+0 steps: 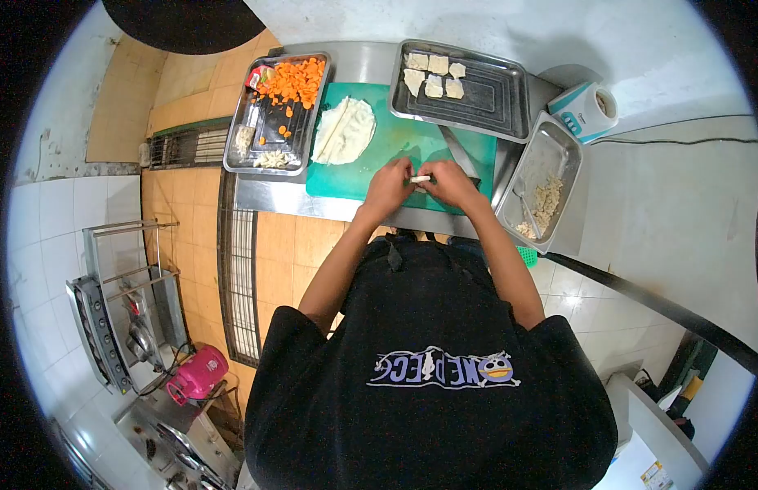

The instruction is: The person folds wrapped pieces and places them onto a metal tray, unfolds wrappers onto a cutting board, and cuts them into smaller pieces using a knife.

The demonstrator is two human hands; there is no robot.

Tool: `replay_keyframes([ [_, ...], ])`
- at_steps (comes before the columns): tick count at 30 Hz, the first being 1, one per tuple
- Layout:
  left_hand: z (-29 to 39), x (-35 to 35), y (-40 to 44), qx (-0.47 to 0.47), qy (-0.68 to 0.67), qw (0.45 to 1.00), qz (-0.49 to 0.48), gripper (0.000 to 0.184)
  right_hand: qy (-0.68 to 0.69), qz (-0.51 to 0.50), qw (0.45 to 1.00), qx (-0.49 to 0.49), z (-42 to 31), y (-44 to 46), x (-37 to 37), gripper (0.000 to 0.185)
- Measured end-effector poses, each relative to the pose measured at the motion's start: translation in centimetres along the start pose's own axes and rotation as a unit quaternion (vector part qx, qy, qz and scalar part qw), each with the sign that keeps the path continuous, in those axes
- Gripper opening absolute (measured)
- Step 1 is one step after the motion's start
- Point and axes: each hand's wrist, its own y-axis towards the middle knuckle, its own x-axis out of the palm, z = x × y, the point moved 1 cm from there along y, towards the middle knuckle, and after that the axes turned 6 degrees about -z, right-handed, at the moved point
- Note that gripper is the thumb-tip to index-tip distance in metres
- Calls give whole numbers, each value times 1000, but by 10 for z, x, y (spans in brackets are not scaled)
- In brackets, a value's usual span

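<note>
At the front edge of a green cutting board point(412, 139), my left hand point(389, 187) and my right hand point(450, 184) meet over a small pale dough piece point(421, 178). The fingers of both hands pinch it from either side, hiding part of it. Just beyond my right hand lies a knife point(457, 151), its blade pointing away and its handle partly covered by the hand. To the left on the board rests a stack of thin, pale dough sheets point(345, 131), folded over. Behind the board, a metal tray point(493, 106) holds several cut dough squares point(434, 86).
On the left, a metal tray point(269, 167) carries sliced carrots point(297, 80) and some pale bits. At the right, a deep metal pan point(563, 139) contains a chopped filling point(546, 200) and a spoon point(526, 204). Behind it stands a tissue pack point(577, 113). A pink gas cylinder point(198, 374) is lower left.
</note>
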Motion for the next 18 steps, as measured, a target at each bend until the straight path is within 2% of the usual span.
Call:
replay_keyframes([
  [5,10,-11,-7,-117,12,993,-9,30,79,12,996,36,-5,-6,-5,22],
  [9,2,-15,-7,-118,-37,992,-8,30,105,58,993,18,-7,-7,-12,20],
  [11,2,-18,-5,-254,-250,931,-76,51,129,92,987,21,-14,-7,-20,21],
  [12,2,-16,-5,-254,-250,931,-76,51,129,92,987,21,-16,-6,-22,21],
  [14,2,-9,-6,-305,-450,836,-73,68,86,133,987,7,-22,-6,-26,19],
  [15,1,-4,-6,-305,-449,837,-73,68,86,134,987,7,-23,-6,-26,19],
  [17,0,7,-3,-235,-647,721,-76,69,-2,217,973,-73,-27,-6,-26,18],
  [18,0,7,-1,-235,-647,721,-77,69,-3,218,973,-73,-29,-7,-27,18],
])
